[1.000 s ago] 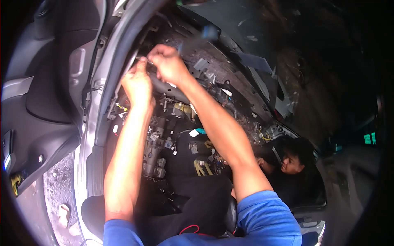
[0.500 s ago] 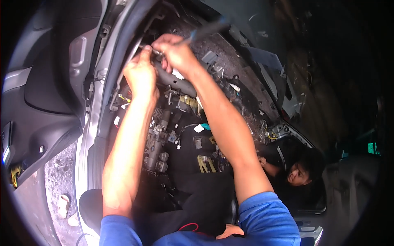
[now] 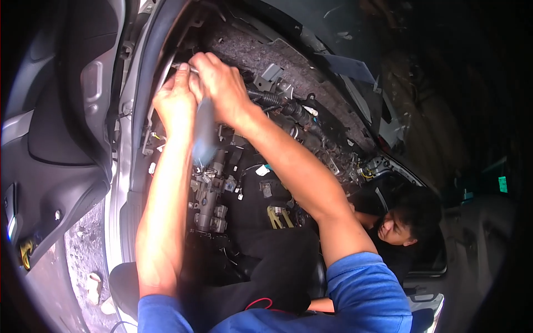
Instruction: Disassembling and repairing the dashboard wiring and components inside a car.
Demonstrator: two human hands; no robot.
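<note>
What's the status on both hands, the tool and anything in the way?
Left hand and right hand close together at the tool. Likely a ratchet; grey-blue handle blurred. Fingers partly hide its metal end. Co-worker at right, apart from both hands.

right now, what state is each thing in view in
Left hand: curled, thumb up; what it grips is unclear
Right hand: curled on the tool
Tool: blurred, blue-grey handle pointing down the picture
Car door: open
Car's front interior: stripped, parts exposed
Red cord: bent
</note>
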